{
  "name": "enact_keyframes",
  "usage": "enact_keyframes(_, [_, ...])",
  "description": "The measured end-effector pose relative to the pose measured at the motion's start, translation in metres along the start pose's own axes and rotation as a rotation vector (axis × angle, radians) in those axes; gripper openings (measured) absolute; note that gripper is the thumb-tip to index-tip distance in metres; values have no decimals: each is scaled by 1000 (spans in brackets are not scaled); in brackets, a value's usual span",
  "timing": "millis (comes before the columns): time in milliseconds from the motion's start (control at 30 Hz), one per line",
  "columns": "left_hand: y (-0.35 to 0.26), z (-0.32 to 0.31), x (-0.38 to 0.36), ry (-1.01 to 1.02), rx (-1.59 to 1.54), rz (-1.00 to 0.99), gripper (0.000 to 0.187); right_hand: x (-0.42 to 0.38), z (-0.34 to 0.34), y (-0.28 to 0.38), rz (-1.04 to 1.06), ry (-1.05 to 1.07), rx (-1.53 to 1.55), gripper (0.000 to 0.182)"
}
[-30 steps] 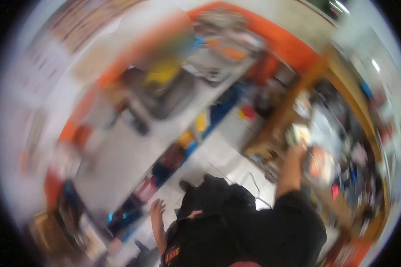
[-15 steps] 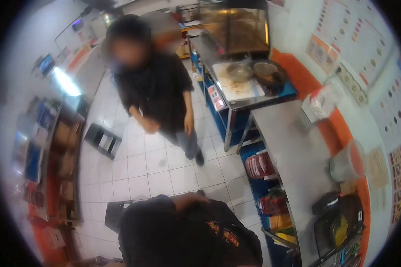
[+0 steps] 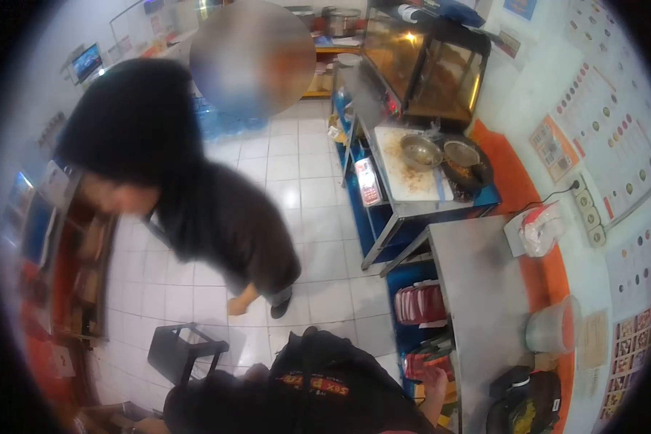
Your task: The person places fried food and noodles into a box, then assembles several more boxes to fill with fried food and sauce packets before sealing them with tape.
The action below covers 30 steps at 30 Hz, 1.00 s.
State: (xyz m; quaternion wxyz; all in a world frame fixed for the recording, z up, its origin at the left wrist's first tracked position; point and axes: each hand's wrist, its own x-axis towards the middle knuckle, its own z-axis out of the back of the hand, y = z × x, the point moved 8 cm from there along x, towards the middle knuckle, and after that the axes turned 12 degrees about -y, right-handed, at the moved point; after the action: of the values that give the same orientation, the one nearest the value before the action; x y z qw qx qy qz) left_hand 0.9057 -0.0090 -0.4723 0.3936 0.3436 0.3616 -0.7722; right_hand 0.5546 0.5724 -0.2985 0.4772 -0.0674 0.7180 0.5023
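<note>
Red packets (image 3: 421, 364) stand packed on the lower shelf under the steel counter (image 3: 477, 289), low at my right, and my right hand (image 3: 435, 381) is at their outer edge, touching or just short of them. I judge the reach goes best if I take one packet by its top edge and draw it straight out, so its neighbours stay in line. Whether the fingers are spread or already pinching a packet, I cannot tell; my own dark shirt covers the wrist. My left hand (image 3: 254, 373) may be the pale shape near the black stool (image 3: 184, 351), its state unreadable. A co-worker (image 3: 217, 231) bends over the floor close by, blurred. The packets' print is too small to read.
</note>
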Motion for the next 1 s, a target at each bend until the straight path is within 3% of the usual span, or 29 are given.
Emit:
enact_keyframes(67, [-22, -12, -7, -5, -98, 62, 25, 49, -30, 2, -19, 62, -33, 20])
enact_keyframes(233, [-77, -22, -1, -50, -239, 94, 25, 18, -197, 49, 93, 181, -456, 23])
enact_keyframes(400, [-122, 3, 33, -64, -259, 101, 25, 9, -356, 29, 69, 521, -584, 27])
enact_keyframes(500, [-139, 42, 76, -72, -221, 88, 25, 4, -438, 8, 45, 540, -635, 27])
enact_keyframes(700, [-160, 184, 182, -100, -98, 47, 25, 9, -580, -38, -111, 489, -819, 23])
enact_keyframes(900, [-219, 360, 308, -187, 327, -180, 25, -50, -728, 28, 29, 569, -759, 22])
enact_keyframes(967, [-267, 451, 350, -504, 371, -260, 30, -53, -763, 59, 135, 574, -741, 20])
enact_keyframes(1000, [-292, 506, 352, -797, -13, -307, 31, -55, -777, 71, 133, 568, -724, 20])
